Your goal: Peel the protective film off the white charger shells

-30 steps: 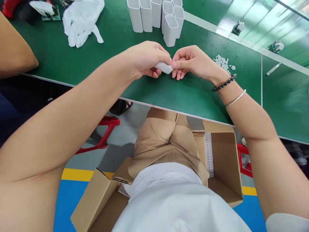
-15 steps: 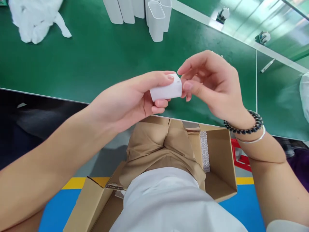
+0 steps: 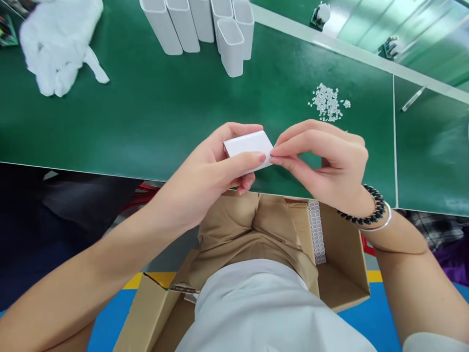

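Note:
My left hand point(image 3: 216, 173) is closed around a small white rectangular piece point(image 3: 246, 144), its thumb lying across the face near the right end. The piece is held tilted above the green table near its front edge. My right hand point(image 3: 324, 164) pinches thumb and forefinger together at the right corner of the piece. Whatever sits between those fingertips, if anything, is too small to make out. Just beyond the right hand lies a heap of tiny clear pieces point(image 3: 327, 102) on the table.
Several white open-topped sleeves point(image 3: 232, 54) stand at the back of the green table point(image 3: 139, 122). A crumpled white bag point(image 3: 58, 49) lies at left, and a white pen-like stick point(image 3: 413, 99) at right. Cardboard boxes point(image 3: 344, 254) flank my legs below the edge.
My right fingers have closed from a loose curl into a pinch at the piece's corner. The white piece has been turned in my left hand. The view has shifted, uncovering the clear pieces.

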A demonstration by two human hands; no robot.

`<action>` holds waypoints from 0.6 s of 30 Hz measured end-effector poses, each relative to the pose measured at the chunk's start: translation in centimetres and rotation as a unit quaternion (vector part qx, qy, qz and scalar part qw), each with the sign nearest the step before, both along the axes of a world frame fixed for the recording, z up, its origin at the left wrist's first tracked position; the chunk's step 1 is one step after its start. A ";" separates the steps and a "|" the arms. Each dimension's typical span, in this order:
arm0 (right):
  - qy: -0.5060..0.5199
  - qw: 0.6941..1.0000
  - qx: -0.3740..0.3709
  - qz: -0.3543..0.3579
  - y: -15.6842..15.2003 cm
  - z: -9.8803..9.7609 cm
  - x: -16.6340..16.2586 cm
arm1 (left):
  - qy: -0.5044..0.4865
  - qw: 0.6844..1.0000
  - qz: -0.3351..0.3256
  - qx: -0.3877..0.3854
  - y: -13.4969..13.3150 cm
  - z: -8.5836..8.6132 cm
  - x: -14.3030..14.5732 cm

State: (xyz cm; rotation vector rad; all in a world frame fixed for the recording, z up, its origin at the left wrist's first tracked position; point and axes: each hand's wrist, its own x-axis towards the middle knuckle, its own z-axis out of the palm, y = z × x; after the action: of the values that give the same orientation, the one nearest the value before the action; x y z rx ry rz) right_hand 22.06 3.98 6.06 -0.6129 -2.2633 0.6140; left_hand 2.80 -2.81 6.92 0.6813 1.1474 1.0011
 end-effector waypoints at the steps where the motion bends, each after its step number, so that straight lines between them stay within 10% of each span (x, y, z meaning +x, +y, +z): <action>1: -0.019 1.000 -0.005 -0.007 0.3 0.0 0.0 | 0.004 1.000 0.007 0.005 0.2 -0.2 0.0; 18: -0.169 0.982 0.054 0.062 3.3 0.2 -1.6 | -0.007 0.998 0.025 0.048 1.3 -2.2 -0.6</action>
State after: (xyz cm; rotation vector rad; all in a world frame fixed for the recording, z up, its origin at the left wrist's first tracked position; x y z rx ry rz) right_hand 20.45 7.27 6.27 -0.5583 -2.6499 0.4684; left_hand 2.18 -1.48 4.76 0.7240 1.1141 1.1081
